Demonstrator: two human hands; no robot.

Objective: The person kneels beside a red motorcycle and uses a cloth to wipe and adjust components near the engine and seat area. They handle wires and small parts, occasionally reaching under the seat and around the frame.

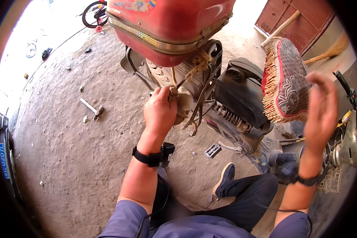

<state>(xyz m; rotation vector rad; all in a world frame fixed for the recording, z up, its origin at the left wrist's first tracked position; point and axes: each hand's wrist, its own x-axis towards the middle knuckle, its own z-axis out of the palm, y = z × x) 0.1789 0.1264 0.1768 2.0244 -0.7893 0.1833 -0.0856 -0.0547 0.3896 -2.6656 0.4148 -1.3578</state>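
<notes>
My left hand (159, 111) reaches up under the rear of a dusty scooter, below a red tail box (158, 35). Its fingers are closed around a small dirty brown part there, which they mostly hide. Strips and loose cables (204, 95) hang just to the right of that hand. Raised at the right, my right hand (322, 111) is blurred, fingers stretched out, with nothing visible in it. Close to its left side is a patterned seat cover (291, 79) with a red edge and tan fringe. A coil-spring shock absorber (232, 117) shows lower on the scooter.
A hammer (93, 109) lies on the rough floor at left. A loose pedal (213, 150) is near my shoe (225, 178). Another vehicle with a blue plate (4, 160) stands at the left rim. A straw broom (333, 49) and red door (297, 23) are behind.
</notes>
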